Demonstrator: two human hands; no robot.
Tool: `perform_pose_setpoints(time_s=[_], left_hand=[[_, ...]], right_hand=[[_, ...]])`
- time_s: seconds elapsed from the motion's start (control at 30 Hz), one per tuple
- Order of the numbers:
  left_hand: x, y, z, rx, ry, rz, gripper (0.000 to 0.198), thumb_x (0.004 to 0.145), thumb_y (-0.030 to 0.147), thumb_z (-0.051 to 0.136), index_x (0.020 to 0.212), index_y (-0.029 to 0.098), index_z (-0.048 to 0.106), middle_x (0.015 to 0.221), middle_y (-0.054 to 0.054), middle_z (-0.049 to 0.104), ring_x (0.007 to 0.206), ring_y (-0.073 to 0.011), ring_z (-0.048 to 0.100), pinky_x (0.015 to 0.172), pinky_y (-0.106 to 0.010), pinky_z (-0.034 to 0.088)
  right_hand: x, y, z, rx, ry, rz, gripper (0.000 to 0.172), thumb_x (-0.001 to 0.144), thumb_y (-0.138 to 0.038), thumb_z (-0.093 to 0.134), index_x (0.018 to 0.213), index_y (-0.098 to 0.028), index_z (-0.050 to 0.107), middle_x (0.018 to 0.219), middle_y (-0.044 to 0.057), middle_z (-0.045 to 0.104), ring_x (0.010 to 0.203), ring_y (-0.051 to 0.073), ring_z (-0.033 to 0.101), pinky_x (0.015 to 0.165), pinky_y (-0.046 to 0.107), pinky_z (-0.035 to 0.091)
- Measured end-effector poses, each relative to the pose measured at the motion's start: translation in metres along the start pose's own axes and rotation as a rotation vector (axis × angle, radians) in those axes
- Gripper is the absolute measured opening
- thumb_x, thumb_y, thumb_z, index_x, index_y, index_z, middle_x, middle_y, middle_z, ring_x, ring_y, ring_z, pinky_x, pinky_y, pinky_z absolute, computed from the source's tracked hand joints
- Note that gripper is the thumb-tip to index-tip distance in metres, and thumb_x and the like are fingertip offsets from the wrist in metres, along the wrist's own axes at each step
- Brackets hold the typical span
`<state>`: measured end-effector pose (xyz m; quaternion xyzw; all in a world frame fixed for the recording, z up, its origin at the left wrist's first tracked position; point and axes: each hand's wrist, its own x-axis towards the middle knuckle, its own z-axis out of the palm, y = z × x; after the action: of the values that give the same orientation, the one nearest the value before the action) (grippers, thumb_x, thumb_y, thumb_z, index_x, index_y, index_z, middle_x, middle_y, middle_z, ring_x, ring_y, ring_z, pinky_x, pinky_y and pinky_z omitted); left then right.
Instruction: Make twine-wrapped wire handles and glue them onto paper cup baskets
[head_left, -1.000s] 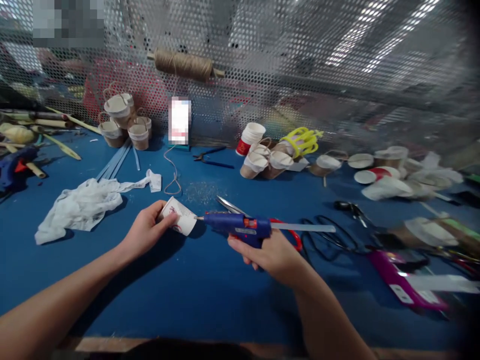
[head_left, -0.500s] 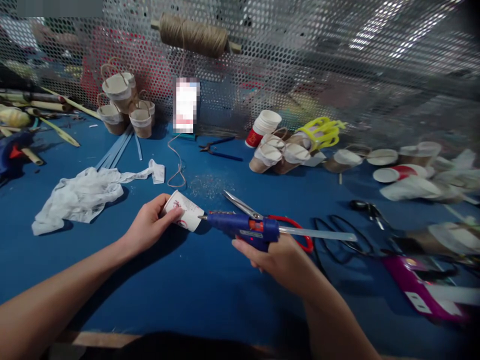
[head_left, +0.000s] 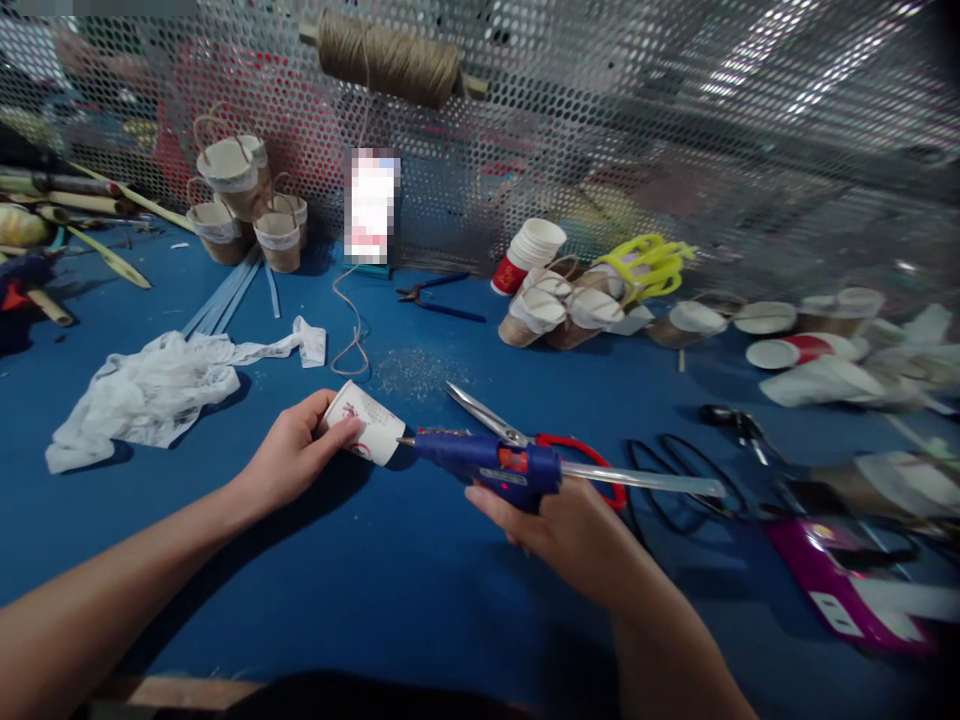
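A white paper cup (head_left: 373,428) with red print lies tilted in my left hand (head_left: 298,440), the thumb pressed along its side. My right hand (head_left: 547,520) is wrapped round the handle of a blue hot glue gun (head_left: 487,465). Its metal nozzle points left, right by the cup's end; whether they touch I cannot tell. A clear glue stick (head_left: 645,478) juts from the back of the gun. Behind the gun, partly covered by it, lie scissors (head_left: 577,450) with red handles. Left of the cup is a crumpled heap of white gauzy cloth (head_left: 150,395).
Small twine-handled buckets (head_left: 229,170) stand at the back left. Pliers (head_left: 442,300), stacked paper cups (head_left: 529,255) and more buckets (head_left: 532,315) line the back. A twine spool (head_left: 390,60) hangs on the mesh. On the right are a black cable (head_left: 675,470) and a purple power strip (head_left: 825,570).
The view has shifted slightly. Both hands keep their hold, and the cup and glue gun stay almost in the same place relative to each other.
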<state>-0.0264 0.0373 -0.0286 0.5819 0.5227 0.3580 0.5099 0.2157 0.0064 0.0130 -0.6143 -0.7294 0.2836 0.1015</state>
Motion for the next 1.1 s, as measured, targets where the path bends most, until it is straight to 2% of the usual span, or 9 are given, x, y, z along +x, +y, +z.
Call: perform_pose_setpoints(time_s=[0.17, 0.57, 0.83, 1.1], left_hand=[[-0.0001, 0.0008, 0.0003, 0.015, -0.006, 0.001, 0.023, 0.079, 0.035, 0.049, 0.087, 0.014, 0.053, 0.073, 0.0, 0.059, 0.065, -0.0111, 0.053, 0.058, -0.022, 0.041], [-0.0002, 0.0007, 0.0008, 0.0, -0.013, -0.001, 0.024, 0.078, 0.036, 0.05, 0.086, 0.014, 0.053, 0.074, -0.001, 0.06, 0.065, -0.0125, 0.054, 0.057, -0.023, 0.041], [-0.0003, 0.0014, 0.0009, -0.015, -0.015, -0.002, 0.023, 0.078, 0.036, 0.051, 0.084, 0.015, 0.053, 0.071, 0.001, 0.058, 0.063, -0.0114, 0.053, 0.056, -0.021, 0.04], [-0.0001, 0.0023, 0.001, -0.05, -0.024, -0.018, 0.021, 0.078, 0.033, 0.051, 0.088, 0.015, 0.053, 0.075, -0.001, 0.061, 0.066, -0.0118, 0.055, 0.059, -0.022, 0.042]], right_hand=[[0.0003, -0.0006, -0.0023, -0.009, 0.008, -0.024, 0.034, 0.077, -0.044, 0.048, 0.055, -0.018, 0.047, 0.043, -0.002, 0.049, 0.039, 0.01, 0.047, 0.04, 0.023, 0.038], [-0.0011, -0.0049, -0.002, 0.052, 0.037, 0.02, 0.028, 0.075, -0.041, 0.052, 0.058, -0.019, 0.048, 0.045, -0.003, 0.05, 0.041, 0.01, 0.047, 0.042, 0.023, 0.039], [-0.0005, -0.0021, -0.0026, 0.038, 0.012, 0.039, 0.031, 0.075, -0.043, 0.05, 0.056, -0.019, 0.046, 0.044, -0.003, 0.048, 0.04, 0.01, 0.045, 0.041, 0.024, 0.038], [0.001, -0.0001, -0.0019, 0.009, 0.03, -0.044, 0.032, 0.078, -0.043, 0.048, 0.057, -0.019, 0.046, 0.044, -0.003, 0.048, 0.041, 0.01, 0.045, 0.04, 0.022, 0.037]])
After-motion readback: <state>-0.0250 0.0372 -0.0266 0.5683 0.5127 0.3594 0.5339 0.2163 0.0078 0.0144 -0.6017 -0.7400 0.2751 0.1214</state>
